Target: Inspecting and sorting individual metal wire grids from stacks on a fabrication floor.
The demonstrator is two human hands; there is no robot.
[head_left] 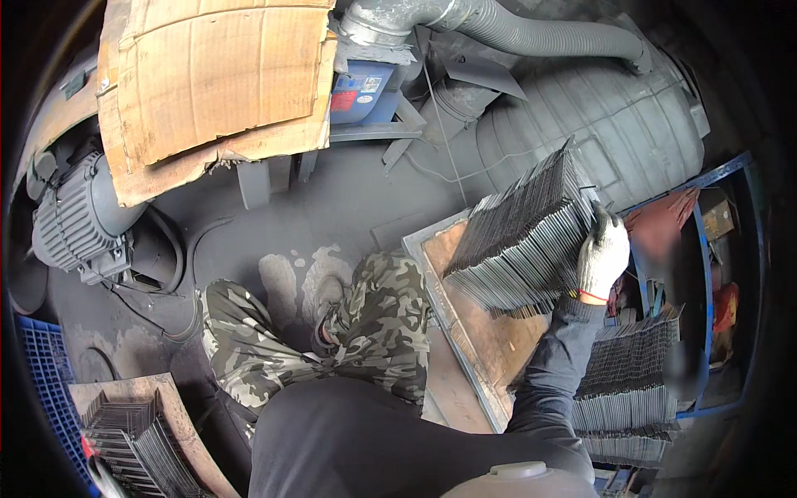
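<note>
My right hand (603, 257), in a white work glove with dark fingertips and a red-and-yellow cuff, reaches the far right end of a long stack of thin dark metal plates (523, 236). Its fingers close on the edge of a thin plate there; the fingertips are partly hidden. The plates stand on edge, packed close and leaning, on a brown board (506, 336) laid over a metal-edged table (465, 353). I do not see my left hand or forearm. My legs in camouflage trousers (365, 324) are bent below me.
More stacked plates (627, 386) stand right of my arm, by a blue rack (706, 274). Others (137, 440) sit on cardboard at lower left, near a blue crate (50, 361). A motor (83, 220), cardboard sheets (220, 79), a ribbed hose (548, 37) and a grey tank (598, 124) surround me.
</note>
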